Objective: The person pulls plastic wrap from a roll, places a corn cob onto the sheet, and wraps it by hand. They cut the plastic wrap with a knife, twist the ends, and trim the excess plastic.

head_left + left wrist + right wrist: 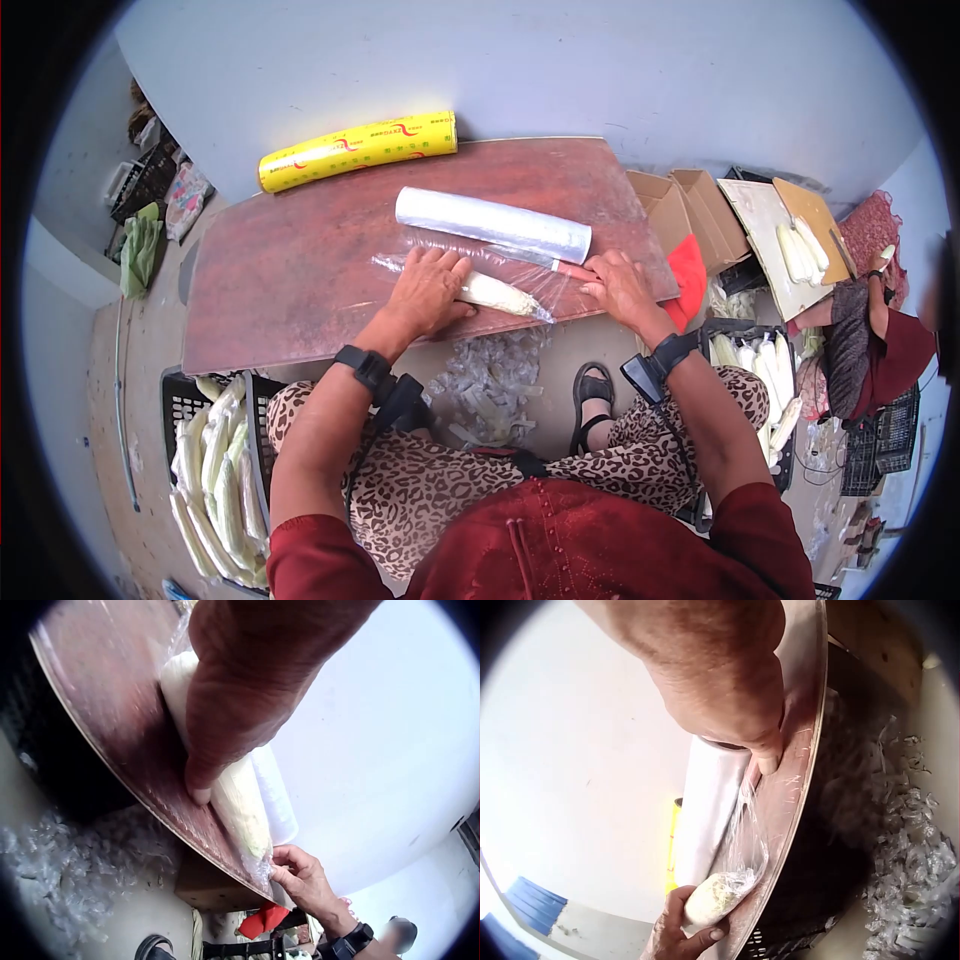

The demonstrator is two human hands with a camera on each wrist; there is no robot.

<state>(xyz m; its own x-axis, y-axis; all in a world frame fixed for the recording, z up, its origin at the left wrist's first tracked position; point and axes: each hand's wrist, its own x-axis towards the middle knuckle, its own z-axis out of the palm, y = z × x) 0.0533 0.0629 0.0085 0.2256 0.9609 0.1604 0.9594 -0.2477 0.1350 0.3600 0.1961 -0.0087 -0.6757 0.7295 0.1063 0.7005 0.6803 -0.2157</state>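
Note:
On the reddish-brown table lies a pale ear of corn (498,295) in clear plastic film (425,243). My left hand (430,290) grips its left part from above, thumb along the near side. Gathered film sticks out past the corn's right end. My right hand (622,290) is at the table's right side, fingers curled over the end of a slim red stick-like tool (575,270); its far end lies by the film roll. In the right wrist view, film (744,832) stretches from the corn (714,898) toward this tool. A big roll of clear film (495,222) lies just behind the corn.
A yellow printed roll (358,150) lies along the table's (270,270) back edge. Corn fills crates on the left (262,400) and right (790,375). Film scraps (490,385) litter the floor below. Cardboard boxes (690,215) and another person (890,340) are at the right.

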